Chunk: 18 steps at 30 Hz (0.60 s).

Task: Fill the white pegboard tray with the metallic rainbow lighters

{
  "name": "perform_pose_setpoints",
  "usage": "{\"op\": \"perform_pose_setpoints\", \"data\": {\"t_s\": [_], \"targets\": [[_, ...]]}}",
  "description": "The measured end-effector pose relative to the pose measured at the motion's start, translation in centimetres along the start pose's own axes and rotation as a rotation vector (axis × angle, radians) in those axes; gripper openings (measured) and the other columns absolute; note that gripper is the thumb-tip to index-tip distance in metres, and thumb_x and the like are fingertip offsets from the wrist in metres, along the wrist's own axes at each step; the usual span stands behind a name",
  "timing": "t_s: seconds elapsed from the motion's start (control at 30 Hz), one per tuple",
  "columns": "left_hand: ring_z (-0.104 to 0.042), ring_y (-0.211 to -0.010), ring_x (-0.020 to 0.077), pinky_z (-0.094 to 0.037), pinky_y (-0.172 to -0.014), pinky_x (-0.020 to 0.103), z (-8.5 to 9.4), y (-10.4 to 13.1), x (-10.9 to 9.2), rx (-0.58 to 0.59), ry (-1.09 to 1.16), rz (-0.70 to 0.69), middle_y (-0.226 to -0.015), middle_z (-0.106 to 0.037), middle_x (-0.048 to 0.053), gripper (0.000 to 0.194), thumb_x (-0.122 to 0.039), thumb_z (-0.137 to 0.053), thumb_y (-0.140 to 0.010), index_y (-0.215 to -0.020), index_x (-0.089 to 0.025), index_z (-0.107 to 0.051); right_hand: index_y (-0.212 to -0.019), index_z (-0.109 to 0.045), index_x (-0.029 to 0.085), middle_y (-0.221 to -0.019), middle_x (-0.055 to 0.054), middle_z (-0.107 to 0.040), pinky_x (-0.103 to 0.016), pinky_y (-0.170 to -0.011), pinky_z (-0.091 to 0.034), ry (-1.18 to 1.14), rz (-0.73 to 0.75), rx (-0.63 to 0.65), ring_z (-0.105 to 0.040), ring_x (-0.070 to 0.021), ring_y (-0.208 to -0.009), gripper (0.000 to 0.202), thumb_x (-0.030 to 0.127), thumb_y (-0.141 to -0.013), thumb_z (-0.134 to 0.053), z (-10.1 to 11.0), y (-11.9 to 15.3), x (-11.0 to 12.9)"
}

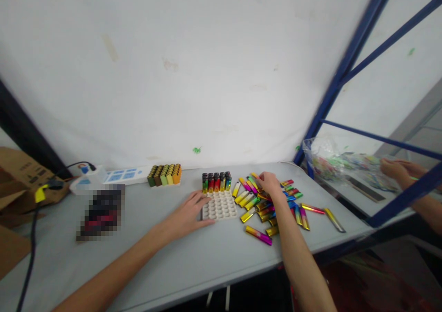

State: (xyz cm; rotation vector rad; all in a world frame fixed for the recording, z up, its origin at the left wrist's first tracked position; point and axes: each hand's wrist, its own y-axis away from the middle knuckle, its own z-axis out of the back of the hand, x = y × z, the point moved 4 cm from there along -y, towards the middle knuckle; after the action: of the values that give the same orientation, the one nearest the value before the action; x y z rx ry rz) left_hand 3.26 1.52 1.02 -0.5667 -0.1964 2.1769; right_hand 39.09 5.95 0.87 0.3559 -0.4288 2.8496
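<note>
"How full is the white tray (220, 206) at mid-frame?"
"Upright lighters (216, 183) fill its far end; nearer sockets look unfilled."
"Hands?"
"The left hand (189, 210) spreads wide at its left edge; the right hand (269, 183) is among loose lighters (258, 235), right of centre, grip unclear."

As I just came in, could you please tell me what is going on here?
A person's left hand is spread at the left side of a white holder, with upright lighters at its back. The right hand is at a loose pile of shiny pieces; whether it grips one is unclear. Another upright batch stands further left. A co-worker's hand shows beyond the blue frame.
</note>
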Motion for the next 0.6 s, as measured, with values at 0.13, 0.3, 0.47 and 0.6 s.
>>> {"op": "perform_pose_setpoints", "data": {"t_s": [0.13, 0.3, 0.47, 0.6], "targets": [[-0.049, -0.134, 0.0317, -0.042, -0.116, 0.049, 0.0, 0.0, -0.1, 0.007, -0.006, 0.004, -0.133, -0.059, 0.013, 0.062, -0.055, -0.074, -0.086, -0.134, -0.019, -0.06, -0.112, -0.072, 0.014, -0.112, -0.014, -0.074, -0.032, -0.096, -0.049, -0.132, 0.102, -0.114, -0.067, -0.0224, -0.108, 0.026, 0.03, -0.096, -0.059, 1.4, -0.4, 1.6], [-0.05, -0.132, 0.0308, -0.043, -0.115, 0.048, -0.1, -0.1, -0.2, -0.001, 0.003, -0.005, -0.13, -0.06, 0.012, 0.062, -0.056, -0.075, -0.085, -0.134, -0.02, -0.06, -0.111, -0.069, 0.017, -0.102, -0.01, -0.076, -0.035, -0.083, -0.056, -0.661, 0.207, -0.195, -0.071, -0.0194, -0.083, 0.034, 0.038, -0.085, -0.069, 2.5, 0.3, 4.4], [-0.049, -0.133, 0.0315, -0.042, -0.115, 0.048, -0.1, -0.2, -0.9, 0.004, -0.066, -0.003, -0.134, -0.06, 0.012, 0.061, -0.057, -0.07, -0.089, -0.136, -0.02, -0.058, -0.108, -0.068, 0.019, -0.1, -0.009, -0.077, -0.036, -0.087, -0.057, -1.07, 0.356, -0.038, -0.072, -0.0212, -0.094, 0.042, 0.047, -0.078, -0.078, 3.3, 2.3, 8.6], [-0.051, -0.125, 0.0339, -0.045, -0.108, 0.051, 0.1, 0.0, -2.0, 0.038, -0.162, 0.036, -0.133, -0.062, 0.012, 0.058, -0.058, -0.064, -0.093, -0.135, -0.019, -0.058, -0.102, -0.073, 0.02, -0.104, -0.008, -0.078, -0.035, -0.085, -0.059, -1.153, 0.46, 0.14, -0.072, -0.0216, -0.096, 0.036, 0.046, -0.078, -0.081, 3.0, 4.0, 11.7]]}}
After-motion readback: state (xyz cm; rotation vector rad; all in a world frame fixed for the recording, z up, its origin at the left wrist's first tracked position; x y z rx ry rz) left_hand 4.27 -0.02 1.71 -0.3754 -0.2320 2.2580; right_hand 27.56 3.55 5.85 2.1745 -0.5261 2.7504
